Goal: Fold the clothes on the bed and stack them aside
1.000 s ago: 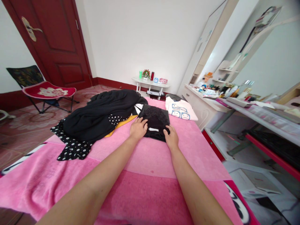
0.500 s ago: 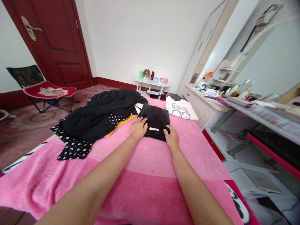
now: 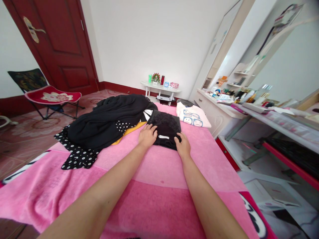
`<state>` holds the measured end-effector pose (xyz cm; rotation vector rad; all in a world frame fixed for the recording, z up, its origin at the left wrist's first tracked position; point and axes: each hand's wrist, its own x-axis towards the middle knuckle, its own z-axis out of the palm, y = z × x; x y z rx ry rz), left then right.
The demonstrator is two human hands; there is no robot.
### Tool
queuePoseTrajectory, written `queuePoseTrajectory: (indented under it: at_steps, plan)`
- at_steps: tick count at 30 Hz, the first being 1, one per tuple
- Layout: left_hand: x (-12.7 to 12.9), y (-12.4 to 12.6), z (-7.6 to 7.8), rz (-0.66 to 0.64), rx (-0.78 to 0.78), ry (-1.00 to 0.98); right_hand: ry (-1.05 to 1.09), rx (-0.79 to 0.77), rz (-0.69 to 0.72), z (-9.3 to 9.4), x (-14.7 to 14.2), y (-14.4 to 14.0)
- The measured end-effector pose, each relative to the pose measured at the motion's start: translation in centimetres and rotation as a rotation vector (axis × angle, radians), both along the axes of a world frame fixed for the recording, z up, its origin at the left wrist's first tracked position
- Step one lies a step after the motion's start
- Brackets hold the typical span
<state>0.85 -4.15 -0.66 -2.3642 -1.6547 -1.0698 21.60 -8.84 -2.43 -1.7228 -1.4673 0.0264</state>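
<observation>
A folded black garment (image 3: 165, 129) is laid flat on the pink blanket (image 3: 154, 172), just beside a heap of dark clothes (image 3: 109, 121). Its near edge is pressed by the left hand (image 3: 147, 136) and the right hand (image 3: 183, 146), fingers spread flat, nothing gripped. A folded white shirt (image 3: 192, 117) is seen beyond.

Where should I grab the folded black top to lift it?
Probably by its two near corners, coming from the near side. The black top lies flat and folded on the pink blanket, and the left hand and right hand rest there.
</observation>
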Motion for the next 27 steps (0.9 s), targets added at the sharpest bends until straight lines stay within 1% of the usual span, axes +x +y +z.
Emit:
queuePoseTrajectory:
  at_steps: [8, 21, 27]
  plan:
    - [-0.02, -0.19, 0.28, 0.010, -0.003, 0.024, 0.007, -0.007, -0.002, -0.18, 0.06, 0.15]
    - [-0.02, -0.11, 0.19, 0.015, 0.007, 0.030, 0.012, 0.011, 0.014, -0.23, 0.14, 0.15]
    - [-0.06, 0.14, -0.09, 0.004, 0.017, 0.013, 0.017, 0.001, 0.012, -0.53, 0.27, 0.28]
